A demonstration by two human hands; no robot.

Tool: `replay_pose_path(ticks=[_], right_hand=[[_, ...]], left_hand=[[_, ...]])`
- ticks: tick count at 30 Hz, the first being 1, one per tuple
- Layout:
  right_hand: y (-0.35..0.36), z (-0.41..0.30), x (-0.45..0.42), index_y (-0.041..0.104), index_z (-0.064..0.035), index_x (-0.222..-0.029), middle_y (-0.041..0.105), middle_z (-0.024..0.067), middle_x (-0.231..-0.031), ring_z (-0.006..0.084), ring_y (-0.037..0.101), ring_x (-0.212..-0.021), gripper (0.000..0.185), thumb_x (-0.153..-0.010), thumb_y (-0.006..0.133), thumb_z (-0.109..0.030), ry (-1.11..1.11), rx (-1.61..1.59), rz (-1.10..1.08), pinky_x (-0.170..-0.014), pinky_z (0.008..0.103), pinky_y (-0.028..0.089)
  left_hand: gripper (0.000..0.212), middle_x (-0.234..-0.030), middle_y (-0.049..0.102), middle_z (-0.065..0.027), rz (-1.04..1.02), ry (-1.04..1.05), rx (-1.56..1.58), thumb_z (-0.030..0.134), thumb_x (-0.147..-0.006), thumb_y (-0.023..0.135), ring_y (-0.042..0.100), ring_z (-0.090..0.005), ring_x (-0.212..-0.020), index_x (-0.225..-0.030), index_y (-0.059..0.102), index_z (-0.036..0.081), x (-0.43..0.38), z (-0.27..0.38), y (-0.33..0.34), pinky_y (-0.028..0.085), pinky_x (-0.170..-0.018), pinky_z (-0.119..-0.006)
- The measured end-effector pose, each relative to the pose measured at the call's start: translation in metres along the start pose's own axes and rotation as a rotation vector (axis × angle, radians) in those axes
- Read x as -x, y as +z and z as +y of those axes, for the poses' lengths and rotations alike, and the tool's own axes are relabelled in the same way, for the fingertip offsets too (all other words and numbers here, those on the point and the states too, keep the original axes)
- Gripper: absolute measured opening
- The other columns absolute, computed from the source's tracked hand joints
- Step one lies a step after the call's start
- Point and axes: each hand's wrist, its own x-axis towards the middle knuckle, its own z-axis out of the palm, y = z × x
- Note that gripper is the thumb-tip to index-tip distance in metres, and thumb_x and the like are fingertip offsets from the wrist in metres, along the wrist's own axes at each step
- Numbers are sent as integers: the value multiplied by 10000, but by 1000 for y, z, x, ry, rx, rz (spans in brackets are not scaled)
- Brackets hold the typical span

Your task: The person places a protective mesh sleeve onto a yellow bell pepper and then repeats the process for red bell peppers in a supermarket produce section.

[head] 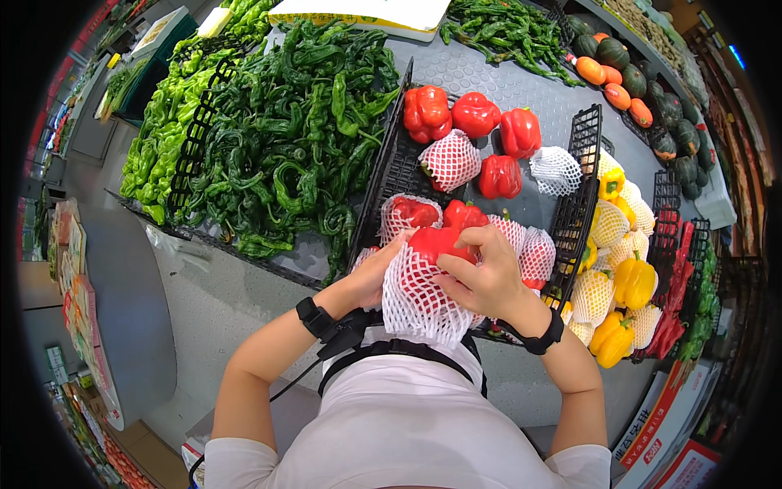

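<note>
Near my waist, my left hand (376, 269) holds a red bell pepper (431, 244) from the left side, partly inside a white foam net sleeve (421, 305). Fingers of my right hand (489, 269) rest on the pepper's bare upper part from the right. The net's loose end hangs towards my body. Beyond my hands, bare red bell peppers (501, 177) lie on the grey display surface between black plastic mesh dividers (571, 202). Other red peppers there wear foam nets, such as a netted one (452, 160). An apparently empty, crumpled foam net (556, 171) lies to their right.
Dark green wrinkled peppers (293, 140) and lighter green peppers (165, 134) are heaped on the left. Yellow bell peppers (635, 282), some netted, lie on the right. Dark green and orange squashes (617, 96) are at the upper right. A white box (366, 15) stands at the far edge.
</note>
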Motion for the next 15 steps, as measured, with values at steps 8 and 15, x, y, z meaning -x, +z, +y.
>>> replay_pose_path(ticks=[8,15], right_hand=[[1,-1,-6,556,-71,-766,505,77,-950,273,504,-898,232,-608,717,-122,-48,-125,-71,-773,391,399],[8,2,7,491,-31,-804,521,95,-827,263,493,-815,135,-758,616,-56,282,-511,36,-764,343,392]], left_hand=[[409,-1218,488,-83,-32,41,-12,390,-982,253,538,-183,-1077,-1302,330,146,-3,-6,-7,472,-912,-368],[429,-1224,488,-66,-113,89,10,378,-986,250,516,-139,-1098,-1292,344,92,-10,-9,1,441,-938,-314]])
